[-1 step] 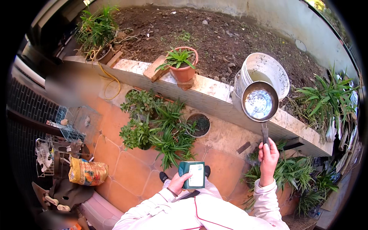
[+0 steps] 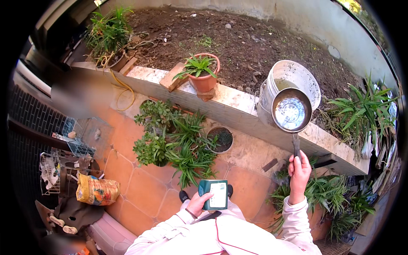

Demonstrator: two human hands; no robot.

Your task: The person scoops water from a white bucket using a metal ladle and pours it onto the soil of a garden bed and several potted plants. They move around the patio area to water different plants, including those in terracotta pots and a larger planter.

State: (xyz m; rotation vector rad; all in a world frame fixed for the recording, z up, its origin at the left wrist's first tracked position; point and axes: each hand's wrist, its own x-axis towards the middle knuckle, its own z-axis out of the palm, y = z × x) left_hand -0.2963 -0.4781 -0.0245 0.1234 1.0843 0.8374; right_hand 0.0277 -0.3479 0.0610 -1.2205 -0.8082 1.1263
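My right hand [image 2: 300,172] is closed round the dark handle of a metal saucepan [image 2: 291,111]. The pan is held out level and looks to have shiny liquid in it. It overlaps the near side of a dirty white bucket [image 2: 267,97], which has murky liquid inside; whether pan and bucket touch I cannot tell. Close to my body, my left hand [image 2: 196,205] grips a dark green packet [image 2: 205,188] with a white label, its thumb lying across the front.
A low tiled wall [image 2: 238,100] borders a soil bed [image 2: 170,32]. On it stands a potted plant [image 2: 204,83]. Leafy plants [image 2: 187,140] and a round pot [image 2: 221,140] of dark soil fill the floor ahead. At left lie a yellow bag [image 2: 97,190] and a wire cage [image 2: 83,136].
My right hand and the saucepan have shifted slightly to the right. The left hand and the packet have hardly moved.
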